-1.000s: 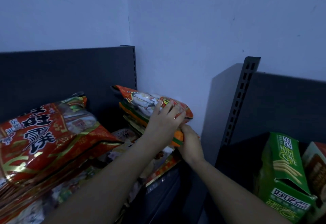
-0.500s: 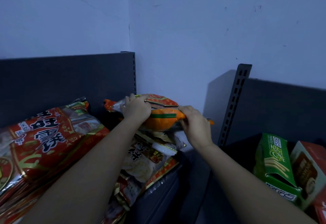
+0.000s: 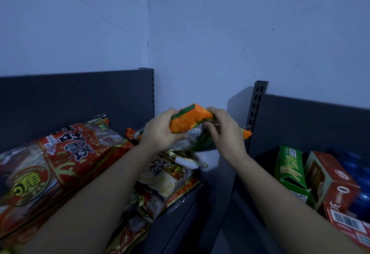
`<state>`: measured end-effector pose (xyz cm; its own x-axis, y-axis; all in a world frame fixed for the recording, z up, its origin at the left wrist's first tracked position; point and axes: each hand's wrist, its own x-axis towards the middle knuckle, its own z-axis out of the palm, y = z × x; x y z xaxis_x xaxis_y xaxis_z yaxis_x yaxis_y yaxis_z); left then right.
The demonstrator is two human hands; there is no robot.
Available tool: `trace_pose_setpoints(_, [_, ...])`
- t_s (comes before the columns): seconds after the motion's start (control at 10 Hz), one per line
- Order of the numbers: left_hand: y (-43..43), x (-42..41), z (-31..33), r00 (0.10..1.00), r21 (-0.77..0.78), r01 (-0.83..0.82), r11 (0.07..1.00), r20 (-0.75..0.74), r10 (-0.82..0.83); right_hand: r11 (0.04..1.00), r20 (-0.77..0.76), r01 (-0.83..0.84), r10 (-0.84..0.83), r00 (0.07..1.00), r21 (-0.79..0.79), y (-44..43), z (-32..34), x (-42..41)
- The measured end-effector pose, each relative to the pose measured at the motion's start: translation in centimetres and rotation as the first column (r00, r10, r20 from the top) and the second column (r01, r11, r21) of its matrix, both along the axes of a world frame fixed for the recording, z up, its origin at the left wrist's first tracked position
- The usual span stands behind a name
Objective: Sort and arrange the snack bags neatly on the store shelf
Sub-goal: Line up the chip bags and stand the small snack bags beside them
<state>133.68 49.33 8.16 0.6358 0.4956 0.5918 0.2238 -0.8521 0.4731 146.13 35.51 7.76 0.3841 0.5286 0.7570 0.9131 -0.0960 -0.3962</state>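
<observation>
An orange snack bag (image 3: pixel 189 119) with a green stripe is held up above the right end of the dark shelf (image 3: pixel 180 211). My left hand (image 3: pixel 160 128) grips its left side and my right hand (image 3: pixel 225 131) grips its right side, folding it upward between them. Part of the bag hangs below my hands, with an orange corner (image 3: pixel 246 133) sticking out to the right. Beneath lies a stack of rice-cracker bags (image 3: pixel 166 175). A big red snack bag (image 3: pixel 60 157) with black lettering rests to the left.
A dark back panel (image 3: pixel 80 97) runs behind the shelf, and a slotted upright post (image 3: pixel 255 109) stands to the right. On the neighbouring shelf sit a green box (image 3: pixel 290 165) and a red and beige box (image 3: pixel 330 185). A pale cracked wall rises behind.
Both hands have lifted the orange bag off the stack and drawn it toward me, bending it upward. One second ago my left hand lay flat on top of it.
</observation>
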Motion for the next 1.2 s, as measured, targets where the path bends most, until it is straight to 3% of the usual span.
trace_pose_setpoints(0.1, [-0.6,-2.0,1.6,0.997,0.092,0.013,0.996,0.069,-0.019,0.992,-0.033,0.03,-0.034,0.999,-0.12,-1.3,0.0,0.3])
trace_pose_setpoints(0.2, [-1.0,-4.5,2.9,0.99,0.208,0.048,0.977,0.122,-0.075,0.973,0.008,0.213,-0.213,0.977,-0.09,-2.5,0.3,0.7])
trace_pose_setpoints(0.3, [-2.0,-7.4,4.5,0.972,0.295,0.074,0.952,0.194,-0.136,0.965,-0.006,0.253,-0.253,0.967,0.069,-3.1,1.1,-0.6])
trace_pose_setpoints(0.4, [-2.9,-10.4,6.6,0.962,0.484,0.067,0.872,0.199,-0.184,0.953,0.021,0.209,-0.219,0.976,0.221,-3.5,2.2,-2.9])
trace_pose_setpoints(0.5, [-2.9,-14.6,7.8,0.967,0.722,0.045,0.69,0.142,-0.212,0.977,0.185,0.158,-0.183,0.966,0.144,-3.4,2.9,-5.9])
trace_pose_setpoints(0.6, [-2.4,-19.7,7.1,0.987,0.883,0.003,0.47,0.072,-0.142,0.992,0.249,0.113,-0.097,0.964,-0.054,-2.2,2.3,-9.3])
trace_pose_setpoints(0.7, [-1.9,-25.5,4.9,0.992,0.931,-0.126,0.342,0.126,0.022,0.992,0.344,-0.007,0.049,0.938,-0.122,-0.9,0.7,-14.2])
trace_pose_setpoints(0.8, [-1.8,-31.7,1.9,0.971,0.89,-0.182,0.418,0.096,0.219,0.984,0.412,-0.072,0.134,0.901,-0.163,0.7,-1.7,-19.4])
trace_pose_setpoints(0.9, [-1.4,-36.8,-2.1,0.882,0.768,-0.3,0.567,-0.004,0.471,0.968,0.387,-0.006,0.106,0.916,-0.251,1.8,-3.7,-23.6])
trace_pose_setpoints(1.0, [-3.2,-39.1,-4.2,0.845,-0.139,-0.518,0.844,0.068,0.53,0.933,0.348,0.015,0.12,0.93,-0.361,2.1,-5.1,-26.8])
trace_pose_setpoints(1.1, [-4.6,-40.0,-3.8,0.876,-0.957,0.091,0.277,0.209,0.435,0.93,0.3,-0.025,0.143,0.943,-0.366,1.7,-5.8,-28.2])
trace_pose_setpoints(1.2, [-4.8,-40.3,-4.8,0.867,-0.959,0.171,0.226,0.255,0.428,0.893,0.185,-0.189,0.284,0.941,-0.408,0.9,-6.2,-29.1])
